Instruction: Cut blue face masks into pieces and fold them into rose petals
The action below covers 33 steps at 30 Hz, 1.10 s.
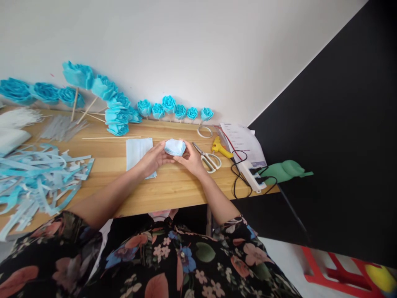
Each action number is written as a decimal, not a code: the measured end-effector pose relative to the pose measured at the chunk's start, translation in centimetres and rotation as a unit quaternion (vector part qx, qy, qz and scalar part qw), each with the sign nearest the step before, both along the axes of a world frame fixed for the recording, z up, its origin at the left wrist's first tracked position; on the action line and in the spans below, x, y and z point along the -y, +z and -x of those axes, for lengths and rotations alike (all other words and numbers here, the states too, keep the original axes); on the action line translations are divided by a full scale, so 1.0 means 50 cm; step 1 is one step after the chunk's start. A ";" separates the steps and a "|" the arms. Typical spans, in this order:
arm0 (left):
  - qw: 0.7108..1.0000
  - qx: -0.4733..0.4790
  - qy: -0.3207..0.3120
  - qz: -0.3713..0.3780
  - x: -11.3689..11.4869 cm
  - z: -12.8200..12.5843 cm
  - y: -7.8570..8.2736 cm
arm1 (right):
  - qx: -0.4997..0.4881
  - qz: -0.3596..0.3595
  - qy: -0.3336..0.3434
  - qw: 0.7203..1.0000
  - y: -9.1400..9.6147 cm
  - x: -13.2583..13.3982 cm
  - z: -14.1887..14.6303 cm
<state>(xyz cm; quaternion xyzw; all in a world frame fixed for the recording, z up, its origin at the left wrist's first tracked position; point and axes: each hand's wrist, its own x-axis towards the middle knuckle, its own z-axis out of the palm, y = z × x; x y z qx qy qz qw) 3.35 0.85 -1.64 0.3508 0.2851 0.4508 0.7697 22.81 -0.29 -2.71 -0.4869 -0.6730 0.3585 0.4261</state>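
Note:
Between my two hands, a little above the table, is a small stack of pale blue petal-shaped pieces [175,147]. My left hand [156,157] grips its left edge with the fingers beneath. The right side of the stack is pinched by my right hand [190,158], thumb at the front. A flat sheaf of pale blue rectangular sheets [138,150] lies partly behind my left hand. Scissors [209,159] with white handles rest just right of my right hand, blades towards the back. Some fingertips are hidden by the stack.
Strip offcuts [40,178] cover the table's left side. Blue paper flowers [116,103] on sticks line the wall. To the right are a yellow glue gun [221,147], a tape roll [205,131], printed paper [245,142] and a power strip [254,178] with black cords.

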 end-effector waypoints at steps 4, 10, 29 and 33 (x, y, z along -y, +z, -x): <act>0.999 -0.022 0.049 -0.011 0.002 -0.001 0.003 | -0.010 0.012 0.023 1.000 0.006 0.005 -0.002; 0.989 -0.084 0.096 -0.074 0.000 -0.001 -0.004 | 0.030 0.014 -0.004 0.999 0.005 0.003 -0.003; 0.871 -0.340 0.160 -0.318 0.000 0.008 0.000 | 0.076 -0.065 -0.022 0.995 0.014 0.001 0.000; 0.794 -0.397 0.139 -0.439 0.001 0.012 0.007 | 0.091 -0.084 0.009 0.992 0.014 -0.001 -0.001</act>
